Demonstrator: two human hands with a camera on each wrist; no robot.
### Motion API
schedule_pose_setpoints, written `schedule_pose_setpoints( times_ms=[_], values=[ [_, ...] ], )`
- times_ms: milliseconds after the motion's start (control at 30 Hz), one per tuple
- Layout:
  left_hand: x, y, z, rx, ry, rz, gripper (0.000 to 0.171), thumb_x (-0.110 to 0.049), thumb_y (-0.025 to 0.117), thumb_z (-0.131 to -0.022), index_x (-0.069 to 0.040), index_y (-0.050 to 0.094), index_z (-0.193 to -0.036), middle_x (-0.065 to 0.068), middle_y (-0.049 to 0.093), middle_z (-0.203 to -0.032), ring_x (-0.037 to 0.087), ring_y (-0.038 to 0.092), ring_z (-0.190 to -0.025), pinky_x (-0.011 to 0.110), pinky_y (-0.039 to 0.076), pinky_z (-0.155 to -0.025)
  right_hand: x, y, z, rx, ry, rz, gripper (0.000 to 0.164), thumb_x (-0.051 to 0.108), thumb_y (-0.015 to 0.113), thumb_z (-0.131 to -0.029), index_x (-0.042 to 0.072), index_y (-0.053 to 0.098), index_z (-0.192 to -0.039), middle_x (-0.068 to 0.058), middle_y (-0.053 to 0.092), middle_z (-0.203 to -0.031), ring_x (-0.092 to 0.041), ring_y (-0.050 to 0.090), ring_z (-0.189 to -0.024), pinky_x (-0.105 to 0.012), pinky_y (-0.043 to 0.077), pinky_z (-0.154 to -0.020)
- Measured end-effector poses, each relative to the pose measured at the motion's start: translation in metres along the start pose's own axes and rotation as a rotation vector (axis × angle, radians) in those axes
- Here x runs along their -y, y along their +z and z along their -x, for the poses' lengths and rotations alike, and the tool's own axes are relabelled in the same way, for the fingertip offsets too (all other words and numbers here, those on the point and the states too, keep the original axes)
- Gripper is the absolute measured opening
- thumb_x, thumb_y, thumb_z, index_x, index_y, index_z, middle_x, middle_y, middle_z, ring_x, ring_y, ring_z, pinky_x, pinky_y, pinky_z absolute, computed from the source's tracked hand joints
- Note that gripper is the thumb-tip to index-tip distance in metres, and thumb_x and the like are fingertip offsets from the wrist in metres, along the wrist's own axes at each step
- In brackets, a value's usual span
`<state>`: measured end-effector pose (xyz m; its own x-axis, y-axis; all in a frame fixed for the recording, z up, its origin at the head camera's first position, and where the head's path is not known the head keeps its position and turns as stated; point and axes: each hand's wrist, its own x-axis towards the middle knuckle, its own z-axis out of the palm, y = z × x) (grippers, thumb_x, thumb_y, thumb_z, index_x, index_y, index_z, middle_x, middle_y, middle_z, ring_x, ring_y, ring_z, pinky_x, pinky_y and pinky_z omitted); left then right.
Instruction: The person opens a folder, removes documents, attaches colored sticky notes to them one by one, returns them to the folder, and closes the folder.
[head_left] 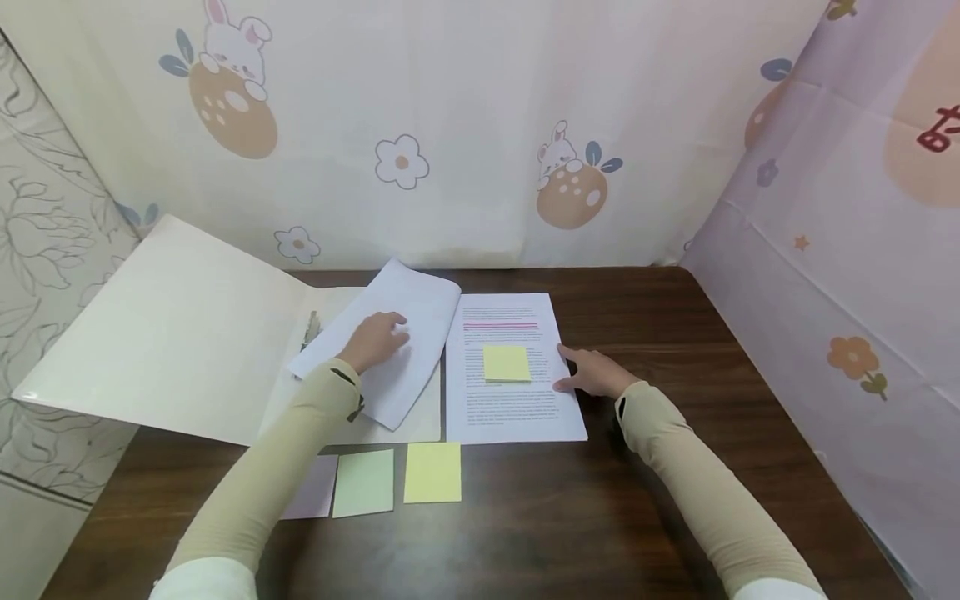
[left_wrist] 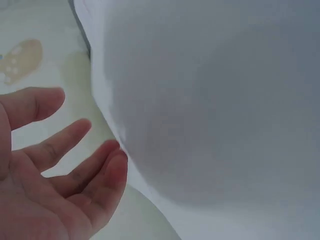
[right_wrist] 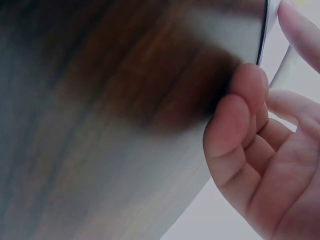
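Observation:
My left hand (head_left: 372, 340) lies over a bent-over wad of white sheets (head_left: 408, 304) in the head view, its fingers loosely curved. Seen from the left wrist, the fingertips (left_wrist: 116, 167) meet the edge of a white sheet (left_wrist: 215, 110). Under these sheets is an opened white folder (head_left: 180, 333) with a metal clip (head_left: 311, 327). To the right lies a printed page (head_left: 510, 417) with pink-marked lines and a yellow sticky-note pad (head_left: 506, 363) on it. My right hand (head_left: 596, 372) touches this page's right edge, thumb and forefinger apart; no grip is visible.
On the dark wooden table (head_left: 525, 533), in front of the folder, lie a yellow pad (head_left: 432, 472), a green pad (head_left: 363, 483) and a purple pad (head_left: 313, 487), the last partly behind my left sleeve. Patterned curtains (head_left: 450, 125) stand behind and at the right.

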<state>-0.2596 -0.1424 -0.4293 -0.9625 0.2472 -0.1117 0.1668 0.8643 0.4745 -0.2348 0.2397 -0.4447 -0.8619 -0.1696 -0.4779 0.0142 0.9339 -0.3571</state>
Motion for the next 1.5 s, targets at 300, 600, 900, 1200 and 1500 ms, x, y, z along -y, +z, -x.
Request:
schedule_pose_setpoints(
  times_ms=[300, 600, 900, 1200, 1500],
  values=[
    [0.039, -0.009, 0.000, -0.135, -0.154, -0.075, 0.042, -0.018, 0.054, -0.094, 0.007, 0.057, -0.127, 0.029, 0.061, -0.124, 0.049, 0.055, -0.111, 0.054, 0.042, -0.098, 0.000, 0.000, 0.000, -0.004, 0.015, -0.014, 0.090, 0.036, 0.073, -0.086, 0.010, 0.022, -0.155, -0.024, 0.030, -0.156, -0.040, 0.036, -0.140, -0.058, 0.032, -0.111],
    [0.054, -0.010, 0.002, -0.207, -0.163, -0.355, 0.043, -0.031, 0.051, -0.098, 0.010, 0.062, -0.102, 0.030, 0.068, -0.095, 0.043, 0.061, -0.091, 0.054, 0.043, -0.091, 0.001, 0.003, 0.006, -0.014, -0.015, -0.017, 0.088, 0.036, 0.071, -0.087, 0.008, 0.022, -0.155, -0.025, 0.030, -0.156, -0.041, 0.033, -0.142, -0.058, 0.032, -0.111],
    [0.064, -0.009, 0.000, -0.248, -0.244, -0.284, 0.047, -0.033, 0.050, -0.098, 0.013, 0.059, -0.108, 0.036, 0.064, -0.106, 0.049, 0.054, -0.103, 0.058, 0.044, -0.089, 0.000, 0.003, 0.006, -0.020, -0.016, -0.032, 0.088, 0.035, 0.072, -0.087, 0.008, 0.022, -0.155, -0.025, 0.031, -0.155, -0.041, 0.036, -0.140, -0.057, 0.034, -0.110],
    [0.075, -0.007, -0.003, -0.275, -0.237, -0.303, 0.047, -0.034, 0.048, -0.099, 0.012, 0.059, -0.104, 0.035, 0.064, -0.104, 0.048, 0.055, -0.100, 0.057, 0.044, -0.087, 0.003, 0.004, 0.006, -0.019, -0.017, -0.026, 0.088, 0.036, 0.071, -0.088, 0.009, 0.020, -0.155, -0.024, 0.031, -0.156, -0.040, 0.034, -0.142, -0.056, 0.033, -0.111],
    [0.083, -0.010, -0.005, -0.275, -0.191, -0.193, 0.043, -0.030, 0.046, -0.097, 0.009, 0.060, -0.110, 0.032, 0.065, -0.107, 0.049, 0.055, -0.099, 0.059, 0.044, -0.086, 0.003, 0.005, 0.005, -0.019, -0.020, -0.008, 0.088, 0.036, 0.069, -0.089, 0.008, 0.019, -0.155, -0.024, 0.032, -0.155, -0.040, 0.035, -0.141, -0.056, 0.034, -0.110]
  ],
)
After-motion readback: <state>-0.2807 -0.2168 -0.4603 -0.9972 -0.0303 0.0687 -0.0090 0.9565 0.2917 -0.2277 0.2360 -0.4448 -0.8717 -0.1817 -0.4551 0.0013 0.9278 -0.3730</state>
